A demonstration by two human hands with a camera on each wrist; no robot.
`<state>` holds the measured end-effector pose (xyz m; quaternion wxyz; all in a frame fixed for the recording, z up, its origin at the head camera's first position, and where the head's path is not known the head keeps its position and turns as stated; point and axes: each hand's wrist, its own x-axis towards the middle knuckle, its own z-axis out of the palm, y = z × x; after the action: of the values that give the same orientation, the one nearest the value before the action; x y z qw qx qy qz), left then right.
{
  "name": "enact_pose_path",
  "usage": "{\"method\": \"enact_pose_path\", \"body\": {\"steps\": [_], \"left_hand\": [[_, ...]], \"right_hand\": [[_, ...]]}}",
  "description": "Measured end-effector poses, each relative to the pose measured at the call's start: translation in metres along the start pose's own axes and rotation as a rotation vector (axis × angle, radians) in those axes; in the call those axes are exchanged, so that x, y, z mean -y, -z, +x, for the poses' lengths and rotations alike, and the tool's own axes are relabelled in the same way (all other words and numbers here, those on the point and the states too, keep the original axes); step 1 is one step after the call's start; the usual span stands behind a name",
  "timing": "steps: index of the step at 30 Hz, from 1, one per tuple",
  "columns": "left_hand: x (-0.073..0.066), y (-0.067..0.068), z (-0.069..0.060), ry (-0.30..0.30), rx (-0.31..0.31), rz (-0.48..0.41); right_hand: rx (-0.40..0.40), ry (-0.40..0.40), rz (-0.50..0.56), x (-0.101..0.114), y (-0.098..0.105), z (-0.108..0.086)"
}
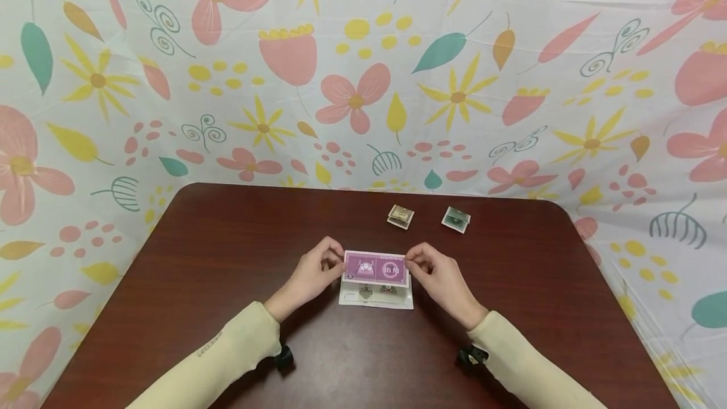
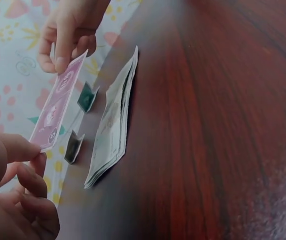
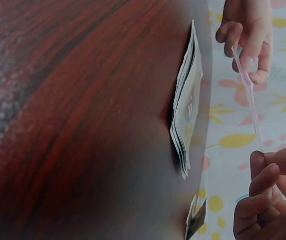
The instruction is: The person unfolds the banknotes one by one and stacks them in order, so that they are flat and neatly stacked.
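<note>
A purple note (image 1: 375, 269) is stretched flat between the two hands, raised above the table, as both wrist views show. My left hand (image 1: 311, 275) pinches its left end between thumb and finger, and my right hand (image 1: 445, 281) pinches the right end the same way. Below it on the table lies a small stack of pale paper notes (image 1: 376, 296), partly covered by the purple one in the head view. Seen from the left wrist, the stack (image 2: 112, 122) has several layers with slightly parted edges, and neither hand touches it.
Two small folded notes stand near the table's far edge: a brownish one (image 1: 400, 216) and a green one (image 1: 456, 219) to its right. Behind the dark red-brown table (image 1: 227, 238) hangs a white cloth (image 1: 352, 30) printed with flowers and leaves.
</note>
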<state>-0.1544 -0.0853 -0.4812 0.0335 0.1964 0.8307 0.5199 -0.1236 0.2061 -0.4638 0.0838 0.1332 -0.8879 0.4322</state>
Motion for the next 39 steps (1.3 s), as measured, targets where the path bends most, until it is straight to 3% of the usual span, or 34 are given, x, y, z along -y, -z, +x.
{"method": "enact_pose_path", "body": {"steps": [5,16,22,30,39], "left_hand": [[0.0,-0.001,-0.002,-0.038,0.027,0.054],[-0.002,-0.002,-0.006,-0.028,0.073,0.184],[0.0,-0.005,-0.007,-0.056,0.081,0.301],[0.002,-0.009,-0.008,-0.049,0.104,0.35],[0.004,-0.014,-0.009,-0.082,0.108,0.437]], "right_hand": [[0.031,-0.018,-0.04,-0.002,-0.002,0.0],[0.144,-0.029,-0.144,-0.002,-0.009,-0.002],[0.168,-0.009,-0.185,-0.002,-0.013,-0.004],[0.21,-0.042,-0.219,-0.002,-0.015,-0.003],[0.223,-0.05,-0.269,-0.002,-0.02,-0.003]]}}
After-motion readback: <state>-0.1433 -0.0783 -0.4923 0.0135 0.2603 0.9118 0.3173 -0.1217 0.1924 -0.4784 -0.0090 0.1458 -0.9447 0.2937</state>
